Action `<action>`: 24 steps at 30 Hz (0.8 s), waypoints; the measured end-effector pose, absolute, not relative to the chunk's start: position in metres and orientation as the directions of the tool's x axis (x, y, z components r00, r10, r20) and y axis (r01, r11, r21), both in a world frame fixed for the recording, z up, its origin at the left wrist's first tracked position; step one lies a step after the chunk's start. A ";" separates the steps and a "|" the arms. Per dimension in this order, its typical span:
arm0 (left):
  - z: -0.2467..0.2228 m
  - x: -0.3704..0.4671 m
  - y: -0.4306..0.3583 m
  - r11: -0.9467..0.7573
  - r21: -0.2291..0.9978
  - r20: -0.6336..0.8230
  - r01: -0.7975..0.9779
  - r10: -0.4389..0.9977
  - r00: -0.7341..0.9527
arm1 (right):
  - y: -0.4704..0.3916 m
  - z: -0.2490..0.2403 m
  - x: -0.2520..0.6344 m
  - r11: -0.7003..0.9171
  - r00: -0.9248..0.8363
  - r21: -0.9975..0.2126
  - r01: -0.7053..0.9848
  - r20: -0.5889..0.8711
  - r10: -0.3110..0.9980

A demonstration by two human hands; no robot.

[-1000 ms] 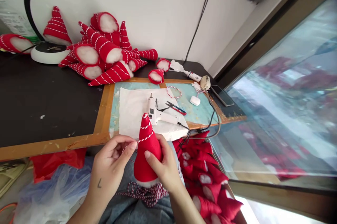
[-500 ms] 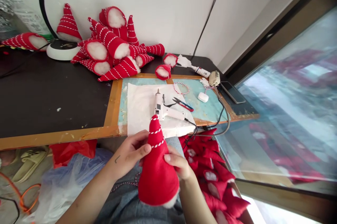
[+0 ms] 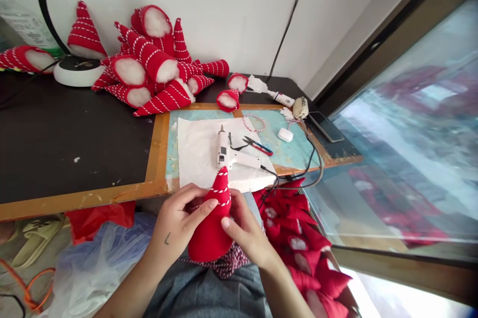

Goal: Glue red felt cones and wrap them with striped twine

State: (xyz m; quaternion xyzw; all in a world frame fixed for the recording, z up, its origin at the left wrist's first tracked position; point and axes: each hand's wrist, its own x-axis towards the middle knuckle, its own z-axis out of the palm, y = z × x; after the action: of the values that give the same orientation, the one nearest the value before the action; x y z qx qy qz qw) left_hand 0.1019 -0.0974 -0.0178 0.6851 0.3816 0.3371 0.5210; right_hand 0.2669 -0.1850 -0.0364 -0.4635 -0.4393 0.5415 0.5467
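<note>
Between my two hands stands a red felt cone hat [image 3: 209, 238], tip up, with red-and-white cord around its upper part and a plain lower part. My left hand [image 3: 182, 218] grips its left side, thumb across the front near the cord. On the right side, my right hand [image 3: 244, 226] holds it with the thumb on the front. A bundle of red-and-white twisted cord [image 3: 232, 260] lies on my lap below the hat. Just beyond the tip, a white glue gun [image 3: 239, 157] rests on a white sheet [image 3: 194, 158], beside thread snips [image 3: 258, 146].
A pile of cord-wrapped, stuffed red cones [image 3: 149, 64] sits at the back left, near a lamp base [image 3: 76, 71]. A cord loop [image 3: 254, 123], glue bottle [image 3: 281, 98] and phone [image 3: 325, 126] lie rightward. Plain red cones [image 3: 295, 238] fill a box below right.
The hat has tilted and its base has drawn up, so the white stuffing underneath no longer shows. My hands have shifted around it, and the cord bundle on my lap has come into view.
</note>
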 end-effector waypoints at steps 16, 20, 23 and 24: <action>-0.022 0.086 -0.079 0.048 0.999 -0.050 0.019 0.831 0.555 | -0.185 -0.035 0.265 -0.164 -0.001 -0.798 -0.580 -0.201 0.980; -0.019 0.084 -0.079 -0.057 0.997 0.015 0.054 0.816 0.577 | -0.183 -0.037 0.264 -0.160 0.014 -0.779 -0.607 -0.211 0.977; -0.014 0.081 -0.084 -0.157 0.983 0.085 0.091 0.840 0.536 | -0.181 -0.039 0.263 -0.138 0.079 -0.804 -0.578 -0.224 0.971; -0.012 0.080 -0.086 -0.169 0.981 0.094 0.098 0.850 0.518 | -0.180 -0.038 0.263 -0.134 0.100 -0.812 -0.568 -0.229 0.968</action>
State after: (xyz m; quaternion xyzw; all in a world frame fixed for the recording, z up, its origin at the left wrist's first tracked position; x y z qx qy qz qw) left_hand 0.0804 -0.0857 -0.0121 0.6814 0.3478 0.3464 0.5429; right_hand 0.2630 -0.1801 -0.0385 -0.4176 -0.2398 0.6266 0.6128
